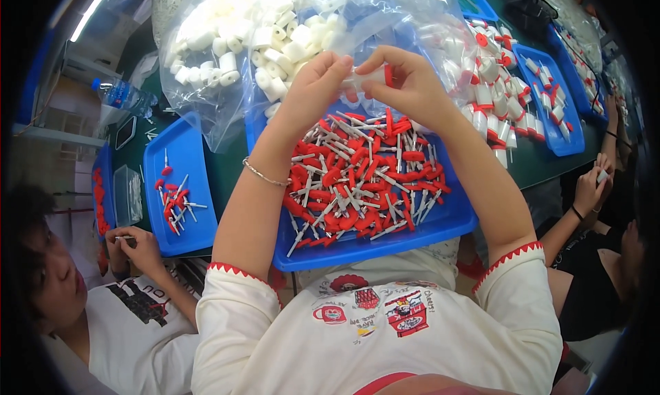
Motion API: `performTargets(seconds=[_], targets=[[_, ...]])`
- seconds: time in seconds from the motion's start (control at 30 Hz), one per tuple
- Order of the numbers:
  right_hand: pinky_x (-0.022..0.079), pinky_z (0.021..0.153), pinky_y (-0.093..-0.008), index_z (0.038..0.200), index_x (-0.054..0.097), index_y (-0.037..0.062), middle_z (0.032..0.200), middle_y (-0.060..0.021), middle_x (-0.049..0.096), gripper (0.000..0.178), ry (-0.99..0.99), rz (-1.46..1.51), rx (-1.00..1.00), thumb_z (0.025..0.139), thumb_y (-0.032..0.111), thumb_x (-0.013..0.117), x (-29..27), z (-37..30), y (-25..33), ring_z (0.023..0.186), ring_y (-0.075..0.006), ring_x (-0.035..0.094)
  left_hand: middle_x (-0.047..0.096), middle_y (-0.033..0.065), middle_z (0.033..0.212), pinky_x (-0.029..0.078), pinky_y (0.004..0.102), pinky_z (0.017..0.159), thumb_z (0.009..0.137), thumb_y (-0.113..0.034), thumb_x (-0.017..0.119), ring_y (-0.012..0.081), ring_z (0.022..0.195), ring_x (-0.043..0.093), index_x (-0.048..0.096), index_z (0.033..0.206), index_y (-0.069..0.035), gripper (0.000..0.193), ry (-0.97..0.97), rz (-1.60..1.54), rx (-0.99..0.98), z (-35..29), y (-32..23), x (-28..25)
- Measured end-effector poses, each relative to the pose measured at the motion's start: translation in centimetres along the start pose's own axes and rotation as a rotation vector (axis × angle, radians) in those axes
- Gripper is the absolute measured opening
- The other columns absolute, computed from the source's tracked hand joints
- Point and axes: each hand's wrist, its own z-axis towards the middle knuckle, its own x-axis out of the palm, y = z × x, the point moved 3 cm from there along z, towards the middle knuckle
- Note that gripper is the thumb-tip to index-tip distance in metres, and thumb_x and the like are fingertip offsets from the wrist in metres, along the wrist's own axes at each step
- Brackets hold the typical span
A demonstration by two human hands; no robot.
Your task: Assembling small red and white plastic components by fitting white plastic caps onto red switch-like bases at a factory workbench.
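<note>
Both of my hands are raised over the far end of a blue tray (357, 257). In my right hand (405, 85) is a white cylindrical roller (372, 78) with a red end piece, held between thumb and fingers. My left hand (317, 89), a bracelet on its wrist, is closed in a pinch at the roller's other end; what its fingertips grip is hidden. Below, the tray holds a heap of red discs on grey-white shafts (357, 182). Beyond my hands, a clear plastic bag (234, 113) contains many plain white foam-like cylinders (275, 51).
White rollers with red ends (495, 106) pile up to the right, beside another blue tray (574, 144). At left are a smaller blue tray (196, 223), a water bottle (124, 96) and a phone (126, 132). Co-workers' hands (141, 247) are busy on both sides.
</note>
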Motion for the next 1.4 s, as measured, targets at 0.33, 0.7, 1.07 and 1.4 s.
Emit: performTargets(seconds=[0.33,0.7,1.07,1.4], targets=[[0.044,0.075,-0.0227,0.104,0.055,0.002,0.098,-0.0064,0.058,0.031,-0.182,0.083,0.006,0.076,0.01,0.063,-0.7,0.1,0.2,0.086,-0.0099,0.056,0.058,0.0039,0.069,0.034,0.0186,0.056,0.089,-0.037,0.041,0.0049,0.06,0.042,0.05,0.09,-0.005,0.033,-0.034,0.039,-0.026,0.3,-0.2,-0.8],[0.043,0.078,-0.0222,0.102,0.061,-0.0003,0.094,-0.0066,0.062,0.026,-0.166,0.121,0.066,0.078,0.011,0.062,-1.9,-0.1,-0.7,0.087,-0.0103,0.056,0.058,0.0043,0.071,0.035,0.0188,0.059,0.088,-0.038,0.042,0.0056,0.062,0.041,0.05,0.092,-0.006,0.033,-0.015,0.037,-0.069,0.2,0.0,-1.3],[0.046,0.075,-0.0248,0.097,0.063,-0.0013,0.086,-0.0072,0.064,0.027,0.065,-0.039,0.128,0.074,0.014,0.065,-0.3,0.5,-0.8,0.082,-0.0117,0.059,0.056,0.0028,0.078,0.043,0.0202,0.063,0.09,-0.034,0.043,0.0087,0.07,0.055,0.051,0.091,-0.006,0.029,0.161,0.203,-0.043,0.6,1.0,-0.8],[0.045,0.075,-0.0245,0.099,0.062,0.0003,0.089,-0.007,0.063,0.027,0.022,0.149,0.133,0.076,0.014,0.063,-0.5,0.1,-1.1,0.083,-0.0108,0.059,0.06,0.0102,0.07,0.045,0.0333,0.058,0.067,-0.035,0.069,0.023,0.067,0.06,0.059,0.084,-0.005,0.036,-0.018,0.908,0.205,-0.4,-0.1,-0.1]])
